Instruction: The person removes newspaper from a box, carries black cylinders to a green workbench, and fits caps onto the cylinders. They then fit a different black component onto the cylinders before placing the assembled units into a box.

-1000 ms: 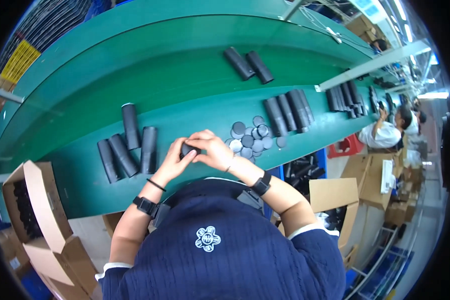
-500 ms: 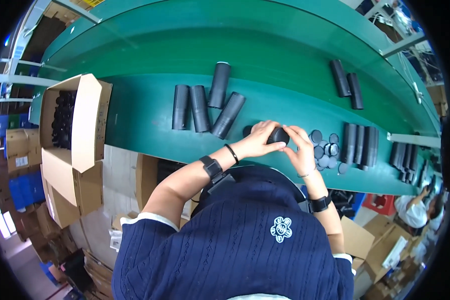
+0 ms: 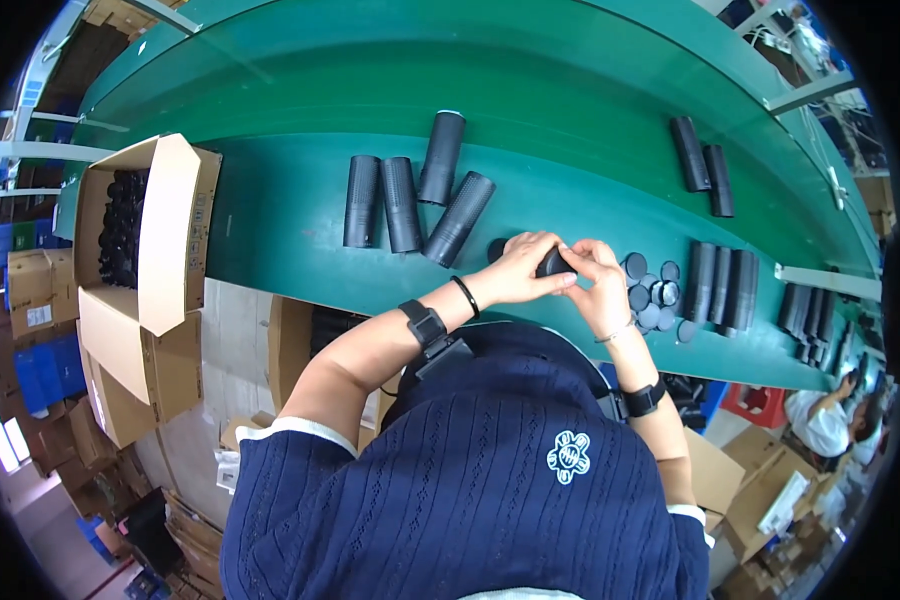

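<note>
Above the near edge of the table, my left hand [image 3: 522, 274] is wrapped round a black cylinder [image 3: 496, 250], whose far end shows past the fingers on the left. At its other end is a round black cap [image 3: 554, 263]. My right hand [image 3: 598, 284] pinches this cap between thumb and fingers, close against the left hand. Part of the cylinder is hidden by my fingers. Just right of my right hand lies a loose group of round black caps [image 3: 652, 294]. To the left, several ribbed black tubes [image 3: 401, 205] lie on the green table.
More black tubes [image 3: 721, 288] stand in a row right of the caps, and two tubes [image 3: 690, 155] lie farther back. An open cardboard box [image 3: 175, 240] full of black parts stands at the left end of the green table [image 3: 280, 200]. A co-worker [image 3: 820, 415] sits far right.
The cap end has tilted in my hands, showing less of its round face. My right fingers have closed in over it, nearer the left hand. The view has shifted slightly.
</note>
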The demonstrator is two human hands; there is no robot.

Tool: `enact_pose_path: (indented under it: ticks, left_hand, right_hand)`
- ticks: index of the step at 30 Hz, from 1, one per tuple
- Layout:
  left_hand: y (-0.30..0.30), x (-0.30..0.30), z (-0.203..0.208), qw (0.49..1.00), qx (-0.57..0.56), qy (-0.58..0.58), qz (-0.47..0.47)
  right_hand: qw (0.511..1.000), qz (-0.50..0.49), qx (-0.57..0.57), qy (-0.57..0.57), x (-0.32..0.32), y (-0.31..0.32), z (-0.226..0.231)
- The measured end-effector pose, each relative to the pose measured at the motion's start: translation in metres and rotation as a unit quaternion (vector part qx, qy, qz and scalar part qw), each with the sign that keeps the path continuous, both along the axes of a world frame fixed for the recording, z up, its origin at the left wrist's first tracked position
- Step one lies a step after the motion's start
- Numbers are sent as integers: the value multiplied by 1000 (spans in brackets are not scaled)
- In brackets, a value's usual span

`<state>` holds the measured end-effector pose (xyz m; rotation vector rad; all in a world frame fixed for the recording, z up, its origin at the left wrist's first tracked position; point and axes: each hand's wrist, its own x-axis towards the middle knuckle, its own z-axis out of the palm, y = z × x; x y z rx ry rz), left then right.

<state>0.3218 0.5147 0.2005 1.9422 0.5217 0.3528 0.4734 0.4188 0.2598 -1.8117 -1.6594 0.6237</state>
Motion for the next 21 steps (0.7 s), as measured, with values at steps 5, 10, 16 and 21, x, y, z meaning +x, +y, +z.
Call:
enact_pose_path:
  ticks: [5,10,16,21]
  left_hand:
    - [6,-5,-12,999,-42,-24,4]
    - [9,-6,-12,993,-108,-37,4]
    - [13,-4,-7,984,-165,-65,0]
    - [14,-3,-8,983,-176,-54,-10]
  right_hand:
    - [972,-5,-18,233,10,4,-22]
    - [848,-68,-184,493,11,9,-38]
    - [823,-44,-242,512,14,21,-32]
    - [816,-54,-245,521,16,22,-30]
